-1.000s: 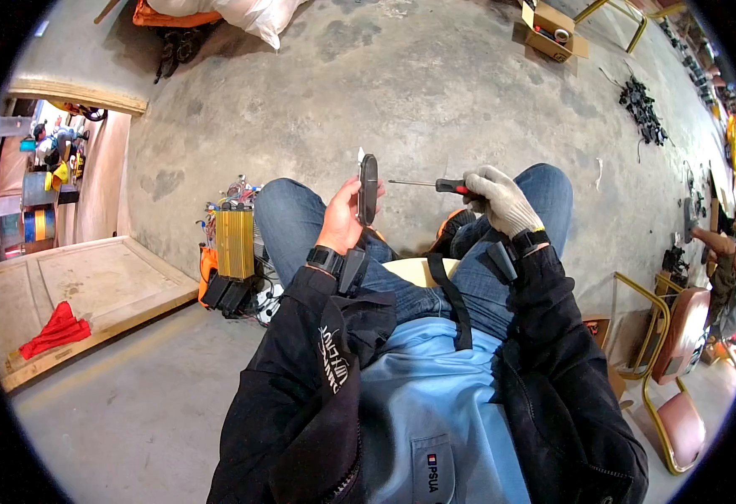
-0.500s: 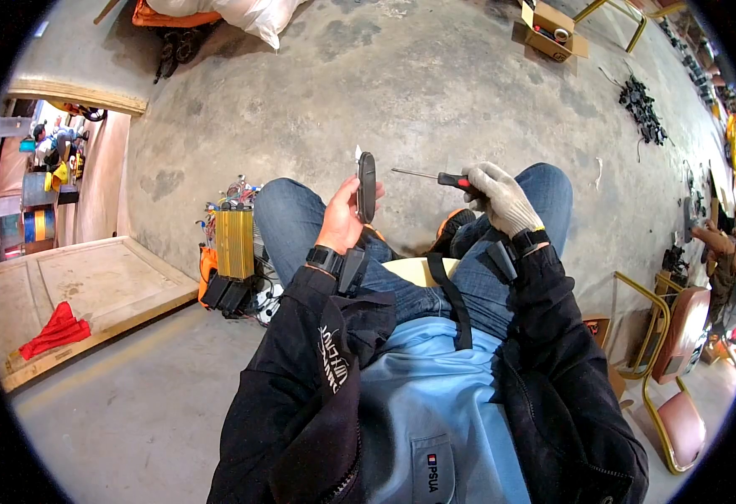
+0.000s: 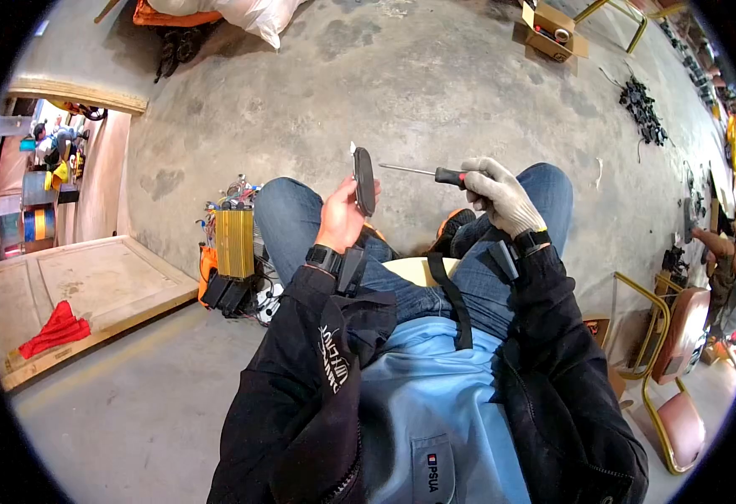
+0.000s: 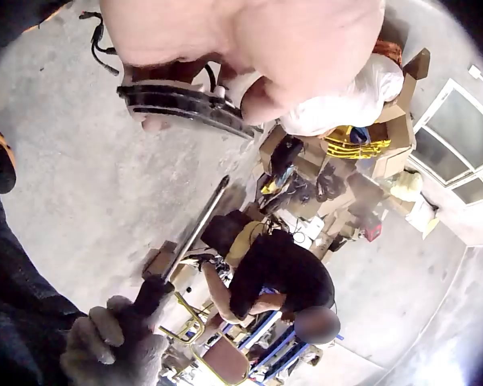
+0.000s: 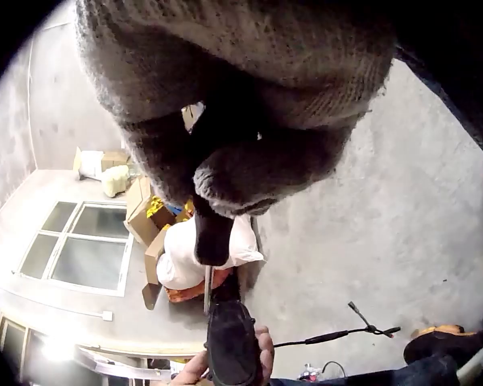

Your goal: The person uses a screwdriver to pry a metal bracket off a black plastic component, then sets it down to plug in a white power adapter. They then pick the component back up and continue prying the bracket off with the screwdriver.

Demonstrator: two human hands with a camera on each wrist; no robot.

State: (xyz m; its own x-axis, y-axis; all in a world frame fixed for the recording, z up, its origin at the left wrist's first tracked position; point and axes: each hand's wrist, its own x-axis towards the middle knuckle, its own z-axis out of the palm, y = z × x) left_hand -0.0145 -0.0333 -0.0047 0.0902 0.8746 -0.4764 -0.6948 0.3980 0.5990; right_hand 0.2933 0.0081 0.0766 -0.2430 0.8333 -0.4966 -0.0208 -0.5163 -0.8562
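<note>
A dark oval device [image 3: 364, 181] stands on edge in the bare left hand [image 3: 341, 220], thumb and fingers gripping it from either side. The gloved right hand [image 3: 502, 197] grips a screwdriver by its black and red handle [image 3: 449, 176], its metal shaft [image 3: 405, 170] pointing at the device. In the head view a small gap separates tip and device. The left wrist view shows the device [image 4: 185, 104] edge-on, apart from the screwdriver shaft [image 4: 197, 233]. From the right wrist the device [image 5: 233, 344] appears below the shaft [image 5: 208, 289]; a cable [image 5: 322, 338] runs beside it.
A gold metal box [image 3: 234, 244] with wires stands left of the knees. Farther off are a wooden panel [image 3: 133, 273] with a red cloth [image 3: 55, 331], a cardboard box [image 3: 550, 42], black cables [image 3: 641, 109] and chairs [image 3: 685, 336]. Another person [image 4: 282, 277] is crouched in the background.
The device has shifted slightly up and left and tilted in the left hand. The screwdriver has moved a little left, and the gloved fingers have changed position on its handle.
</note>
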